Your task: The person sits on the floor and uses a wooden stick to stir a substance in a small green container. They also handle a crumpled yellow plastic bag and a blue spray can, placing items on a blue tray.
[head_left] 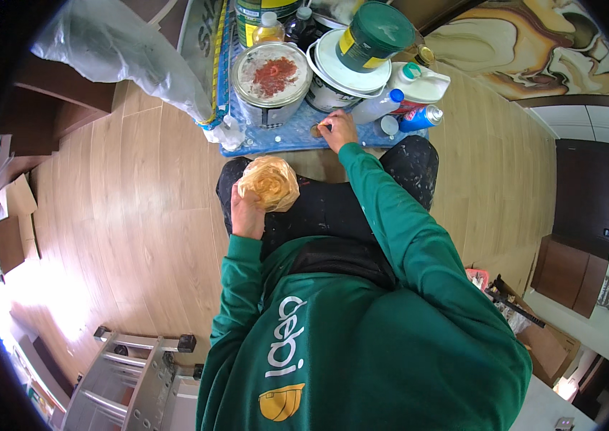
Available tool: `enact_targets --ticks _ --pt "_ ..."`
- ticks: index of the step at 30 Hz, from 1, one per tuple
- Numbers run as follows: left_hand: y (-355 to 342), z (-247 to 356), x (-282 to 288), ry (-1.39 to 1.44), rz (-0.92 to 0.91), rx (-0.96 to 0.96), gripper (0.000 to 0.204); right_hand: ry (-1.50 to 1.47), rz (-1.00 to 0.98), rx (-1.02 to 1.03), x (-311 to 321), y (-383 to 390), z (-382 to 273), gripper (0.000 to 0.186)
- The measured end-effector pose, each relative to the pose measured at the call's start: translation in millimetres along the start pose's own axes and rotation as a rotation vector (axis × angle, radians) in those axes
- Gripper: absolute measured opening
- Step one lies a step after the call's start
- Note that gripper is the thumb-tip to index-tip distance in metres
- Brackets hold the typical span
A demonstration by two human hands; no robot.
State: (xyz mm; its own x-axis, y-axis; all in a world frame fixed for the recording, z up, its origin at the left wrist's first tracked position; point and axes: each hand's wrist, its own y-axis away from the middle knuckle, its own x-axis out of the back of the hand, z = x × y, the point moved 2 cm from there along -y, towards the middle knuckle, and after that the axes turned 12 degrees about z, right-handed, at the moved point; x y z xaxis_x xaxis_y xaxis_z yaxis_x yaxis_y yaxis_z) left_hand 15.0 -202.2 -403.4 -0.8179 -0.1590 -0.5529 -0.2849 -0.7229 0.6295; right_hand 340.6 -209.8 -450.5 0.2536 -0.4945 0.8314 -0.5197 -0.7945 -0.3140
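Note:
My left hand (247, 215) is closed around a crinkled see-through plastic bag (270, 184) with yellow-orange contents, held over my left thigh. My right hand (340, 132) reaches forward to the near edge of the blue plastic-wrapped platform (265, 142). Its thumb and fingers are pinched together beside a small round brown thing (316, 131); whether they grip it or something smaller is hard to see. Just beyond stand a paint bucket (270, 115) with red smears on its lid and a clear bottle (378, 107) with a blue cap.
A green tub (374, 36) sits on a white bucket (342, 68). A white jug (423, 84) and blue spray can (421, 118) stand at the right. Plastic sheeting (128, 54) hangs at the far left. An aluminium ladder (121, 384) lies at lower left, on wood-look floor (132, 194).

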Motion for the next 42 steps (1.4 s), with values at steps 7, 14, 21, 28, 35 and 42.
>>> enact_targets --ticks 7,14,21,28,35,42 --pt "0 2 8 -0.011 0.014 -0.013 0.065 0.114 -0.089 0.009 -6 -1 -1 0.004" --pt "1 4 3 -0.03 0.029 -0.008 0.067 -0.027 -0.046 0.029 9 -2 -9 0.011" --pt "10 14 -26 0.011 -0.152 -0.008 0.071 -0.824 -0.474 -0.721 80 51 -56 0.041" --pt "34 6 -56 -0.094 -0.241 0.045 0.06 -0.961 -0.579 -0.643 117 103 -98 0.042" --pt "60 -6 -40 -0.439 -0.12 0.089 0.05 -0.484 -0.257 -0.291 157 111 -108 0.035" --pt "71 -24 -30 -0.543 -0.16 -0.095 0.052 -0.406 -0.167 -0.02 187 121 -137 0.066"
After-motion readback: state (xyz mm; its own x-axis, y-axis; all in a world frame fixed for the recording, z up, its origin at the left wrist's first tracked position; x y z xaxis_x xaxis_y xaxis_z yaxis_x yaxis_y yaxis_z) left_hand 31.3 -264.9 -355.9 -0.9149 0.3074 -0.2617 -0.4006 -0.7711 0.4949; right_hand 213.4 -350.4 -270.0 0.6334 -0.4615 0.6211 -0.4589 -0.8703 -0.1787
